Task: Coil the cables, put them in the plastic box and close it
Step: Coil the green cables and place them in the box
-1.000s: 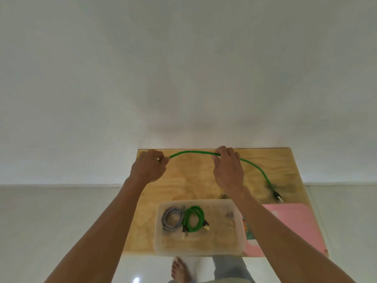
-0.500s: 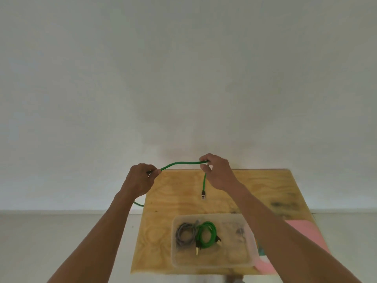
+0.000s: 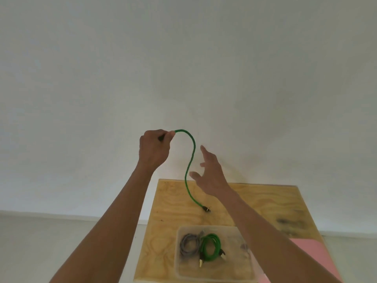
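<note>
- The single head-worn camera looked forward and down (wide-angle, mostly white wall).
- The square plywood table sat low in frame, near arm's reach.

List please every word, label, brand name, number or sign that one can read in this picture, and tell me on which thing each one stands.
No readable text anywhere in this view.
Green cable held by the left hand: no print visible.
Plastic box with the coiled grey cable and coiled green cable: no label visible.
Wooden table: only wood grain and dark stains.
Pink sheet: plain, partly out of view.
Right hand: holds nothing.
</note>
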Tool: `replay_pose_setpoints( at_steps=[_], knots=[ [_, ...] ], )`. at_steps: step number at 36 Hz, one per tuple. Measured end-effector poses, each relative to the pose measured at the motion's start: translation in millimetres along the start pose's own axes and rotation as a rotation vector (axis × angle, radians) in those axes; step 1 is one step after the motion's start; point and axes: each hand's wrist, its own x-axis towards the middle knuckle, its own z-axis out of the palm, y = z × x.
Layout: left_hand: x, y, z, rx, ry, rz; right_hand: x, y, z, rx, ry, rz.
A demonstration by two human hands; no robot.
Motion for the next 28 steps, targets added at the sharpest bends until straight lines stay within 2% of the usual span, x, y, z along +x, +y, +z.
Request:
replay_pose_setpoints(
  at_steps=[6, 9, 12, 15, 19, 22, 28],
  knots=[
    [7, 50, 7, -0.49, -0.06, -0.242, -14, -27, 3, -0.007, -0.256, -0.013],
    [11, 63, 10, -0.685, -0.141, -0.322, -20, -27, 8, 0.061, -0.173, -0.035],
    [10, 71, 11, -0.787, -0.21, -0.316, -25, -25, 1, 0.216, -0.031, -0.028],
    [4, 68, 16, -0.792, -0.324, -0.276, -27, -29, -18, 0.314, 0.054, -0.029],
    [-14, 48, 27, -0.553, -0.484, -0.174, -22, -42, -55, 0.445, 0.15, -0.037],
    [-36, 37, 35, -0.451, -0.673, -0.101, -14, -50, -87, 0.569, 0.215, -0.034],
    [-57, 39, 51, -0.584, -0.717, -0.104, 8, -49, -142, 0.814, 0.243, 0.04]
  ],
)
